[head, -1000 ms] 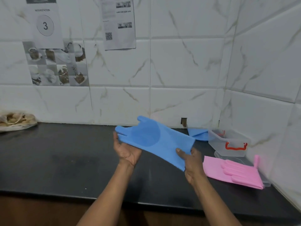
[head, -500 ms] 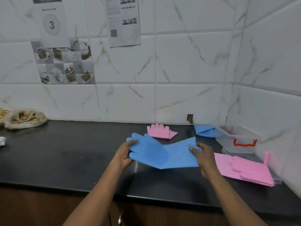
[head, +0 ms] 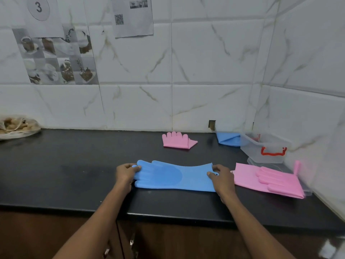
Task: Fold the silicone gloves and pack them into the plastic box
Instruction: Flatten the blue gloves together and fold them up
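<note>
Wall sheet [head: 40,14]: circled numeral "3". Second sheet [head: 133,16]: QR code, small print unreadable. Blue silicone glove [head: 175,176]: flat on black countertop [head: 74,165], fingers leftward; left hand [head: 126,173] pinches the fingertips, right hand [head: 222,177] pinches the cuff. Folded pink glove [head: 178,140]: near the wall. Flat pink glove [head: 268,179]: just right of the right hand. Clear plastic box [head: 265,148], red latch: right corner; folded blue glove [head: 228,139] beside it. Mesh bag [head: 16,127]: far left.

The blue glove [head: 175,176] looks matt, soft silicone; the bench [head: 74,165] is dark, smooth and faintly glossy; the box [head: 265,148] is clear plastic; the wall tiles [head: 205,71] are glossy marble-patterned.
</note>
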Demonstrator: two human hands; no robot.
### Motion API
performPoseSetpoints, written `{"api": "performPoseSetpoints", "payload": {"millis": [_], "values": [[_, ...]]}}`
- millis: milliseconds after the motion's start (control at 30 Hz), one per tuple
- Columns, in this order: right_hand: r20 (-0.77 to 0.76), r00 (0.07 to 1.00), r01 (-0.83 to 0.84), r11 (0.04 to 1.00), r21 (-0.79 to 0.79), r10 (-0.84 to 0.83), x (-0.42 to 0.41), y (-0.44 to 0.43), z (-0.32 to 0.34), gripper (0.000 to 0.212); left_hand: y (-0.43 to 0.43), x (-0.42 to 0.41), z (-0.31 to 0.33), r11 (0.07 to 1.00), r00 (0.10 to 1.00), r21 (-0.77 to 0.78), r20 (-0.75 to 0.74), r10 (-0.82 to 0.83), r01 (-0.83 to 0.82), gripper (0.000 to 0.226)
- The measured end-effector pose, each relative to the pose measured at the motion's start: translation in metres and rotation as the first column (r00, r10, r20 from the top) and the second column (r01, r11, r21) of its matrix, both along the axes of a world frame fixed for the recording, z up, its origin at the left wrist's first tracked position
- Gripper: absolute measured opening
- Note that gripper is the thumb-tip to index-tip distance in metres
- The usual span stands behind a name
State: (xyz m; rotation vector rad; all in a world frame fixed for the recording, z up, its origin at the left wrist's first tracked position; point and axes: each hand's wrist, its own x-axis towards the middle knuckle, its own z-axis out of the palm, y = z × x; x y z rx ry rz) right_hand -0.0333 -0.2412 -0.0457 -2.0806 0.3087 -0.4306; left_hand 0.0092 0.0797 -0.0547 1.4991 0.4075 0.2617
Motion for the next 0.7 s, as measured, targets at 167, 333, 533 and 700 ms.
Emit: {"api": "performPoseSetpoints", "payload": {"millis": [167, 333, 533, 700], "values": [[0.033, 0.999, 0.0, 1.0, 0.004, 0.0, 0.0, 0.0, 0.001, 0.033, -0.007, -0.007, -0.003, 0.987, 0.992, 0.12, 0.078, 0.094, -0.103, 0.016], [0.07, 0.997, 0.02, 0.999, 0.041, -0.023, 0.0, -0.003, -0.001, 0.033, -0.013, -0.017, 0.003, 0.971, 0.987, 0.196, 0.103, 0.121, -0.139, 0.025], [0.074, 0.997, 0.019, 1.0, -0.011, -0.018, 0.004, -0.001, 0.001, 0.033, -0.018, -0.024, 0.007, 0.869, 0.972, 0.444, 0.172, 0.159, -0.22, 0.036], [0.2, 0.98, 0.041, 0.967, -0.251, 0.01, 0.003, -0.001, 0.001, 0.03, -0.035, -0.038, 0.012, 0.542, 0.877, 0.801, 0.426, -0.22, -0.253, 0.032]]}}
